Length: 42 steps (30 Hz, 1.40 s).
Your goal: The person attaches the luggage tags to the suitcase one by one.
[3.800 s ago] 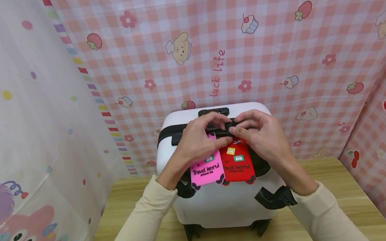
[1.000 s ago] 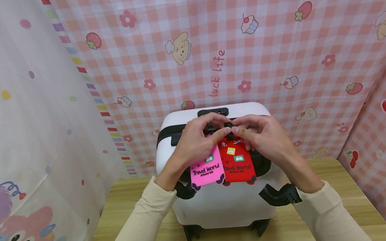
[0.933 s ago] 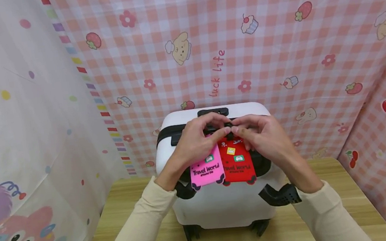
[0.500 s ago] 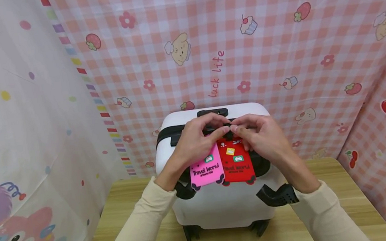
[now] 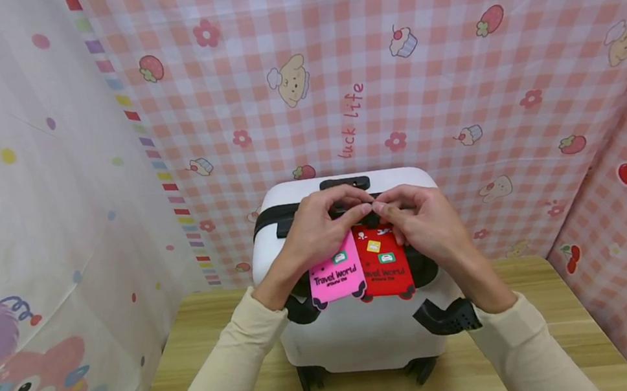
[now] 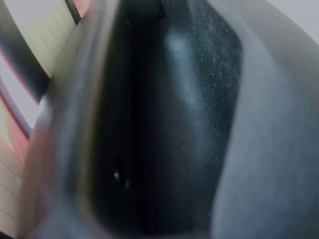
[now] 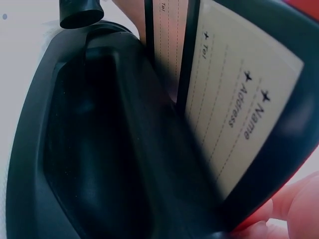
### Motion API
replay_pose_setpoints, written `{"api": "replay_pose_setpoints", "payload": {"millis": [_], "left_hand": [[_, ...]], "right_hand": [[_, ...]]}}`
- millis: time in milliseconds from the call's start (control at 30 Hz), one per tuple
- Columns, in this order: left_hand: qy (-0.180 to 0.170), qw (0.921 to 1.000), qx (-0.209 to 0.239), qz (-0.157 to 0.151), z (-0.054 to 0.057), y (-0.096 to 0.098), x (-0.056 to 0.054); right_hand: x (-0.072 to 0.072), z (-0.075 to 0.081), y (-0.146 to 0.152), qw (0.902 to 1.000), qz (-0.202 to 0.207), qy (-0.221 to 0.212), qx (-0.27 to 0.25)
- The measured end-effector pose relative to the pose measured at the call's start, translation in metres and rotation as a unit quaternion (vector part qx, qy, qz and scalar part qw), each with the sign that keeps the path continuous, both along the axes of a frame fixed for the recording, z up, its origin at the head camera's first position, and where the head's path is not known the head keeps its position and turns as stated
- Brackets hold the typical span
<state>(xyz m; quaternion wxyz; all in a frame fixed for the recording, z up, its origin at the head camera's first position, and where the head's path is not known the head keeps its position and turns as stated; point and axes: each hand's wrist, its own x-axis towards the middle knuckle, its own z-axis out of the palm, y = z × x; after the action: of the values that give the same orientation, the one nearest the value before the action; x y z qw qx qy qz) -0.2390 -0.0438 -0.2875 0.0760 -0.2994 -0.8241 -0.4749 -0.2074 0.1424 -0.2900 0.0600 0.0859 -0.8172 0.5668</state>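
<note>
A small white suitcase [image 5: 361, 346] stands on a wooden table. From its black top handle area hang a pink luggage tag [image 5: 336, 284] and, beside it, a red luggage tag [image 5: 387, 271], both printed "Travel World". Fingertips meet above the red tag: my left hand [image 5: 320, 230] and right hand [image 5: 425, 221] pinch its small black strap [image 5: 372, 219], mostly hidden by the fingers. In the right wrist view, a tag's back shows a paper label [image 7: 239, 94] with "Name" and "Address", and fingers [image 7: 299, 209] lie by its red edge. The left wrist view is blurred by a dark recess.
A black band [image 5: 275, 216] crosses the suitcase top, behind which sits a black handle [image 5: 345, 184]. A black mount [image 5: 447, 317] juts from the right wrist before the suitcase. A checked curtain [image 5: 422, 78] hangs close behind; a white printed sheet [image 5: 58, 220] is on the left.
Since 3.8 s ago the fingertips of both hands have drawn together over the red tag's strap, and the right thumb has risen slightly. In the last second the hands barely shift.
</note>
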Motion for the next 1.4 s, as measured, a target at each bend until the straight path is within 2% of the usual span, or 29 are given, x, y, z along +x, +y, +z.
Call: {"api": "replay_pose_setpoints", "payload": {"millis": [400,700,900,1400], "left_hand": [[-0.001,1.0000,-0.004,0.003,-0.0006,-0.0005,-0.0003],[-0.017,0.9998,-0.002,0.014,-0.0005,-0.0012,0.0003],[-0.016,0.9998,-0.002,0.009,0.0004,-0.0018,0.0012],[-0.008,1.0000,0.000,0.000,-0.0004,-0.0017,-0.0007]], "right_hand": [[-0.0004,-0.0004,-0.0004,1.0000,-0.001,-0.001,-0.007],[-0.0007,-0.0009,0.0003,1.0000,0.006,0.002,-0.005],[0.0009,0.0000,0.0024,0.9997,0.022,0.000,-0.008],[0.0009,-0.0016,0.0007,0.9999,0.011,0.003,-0.004]]}}
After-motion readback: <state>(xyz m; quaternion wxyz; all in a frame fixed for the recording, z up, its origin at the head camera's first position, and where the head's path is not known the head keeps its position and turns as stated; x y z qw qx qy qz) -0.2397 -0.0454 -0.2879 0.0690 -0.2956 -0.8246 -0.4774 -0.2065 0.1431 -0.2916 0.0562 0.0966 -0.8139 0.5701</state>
